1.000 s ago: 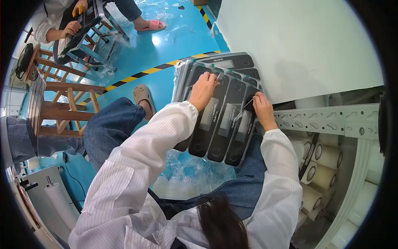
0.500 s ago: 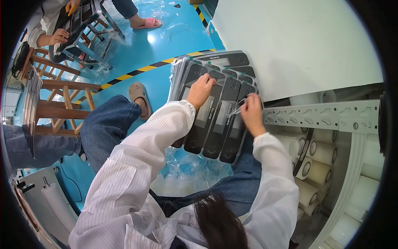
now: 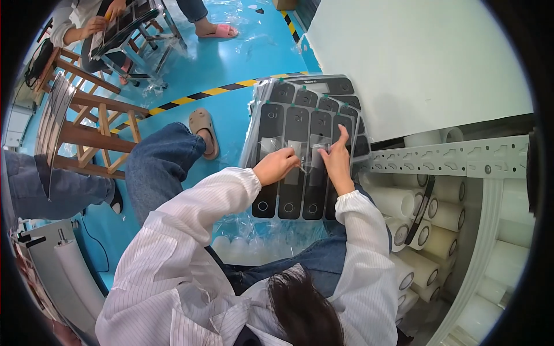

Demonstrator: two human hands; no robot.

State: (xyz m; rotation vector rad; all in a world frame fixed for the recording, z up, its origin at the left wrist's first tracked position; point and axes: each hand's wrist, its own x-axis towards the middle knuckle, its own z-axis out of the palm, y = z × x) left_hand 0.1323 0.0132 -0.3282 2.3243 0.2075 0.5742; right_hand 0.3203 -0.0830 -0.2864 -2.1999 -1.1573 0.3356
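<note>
In front of me lies a stack of sheets with long black panels (image 3: 267,196), each with pale window areas and round markings, some with small green tabs at the top. Thin clear film (image 3: 295,145) lies creased across the middle of the top sheet. My left hand (image 3: 277,166) rests low over the panels, its fingers closed in a pinch on the film. To its right, my right hand (image 3: 339,160) has its index finger stretched upward and its thumb apart, touching or just above the rightmost panels. What lies under its palm is hidden.
Crumpled clear plastic (image 3: 283,233) lies below the stack. A white board (image 3: 415,69) and a perforated metal rail (image 3: 438,161) stand at the right, above several rolls (image 3: 427,268). Wooden stools (image 3: 95,141) are at left. Beyond, another person's hand (image 3: 94,26) works over a dark panel.
Both hands have come down toward the middle of the top sheet. My right hand has spread its index finger and thumb. The view has shifted slightly, and the top sheet looks straighter.
</note>
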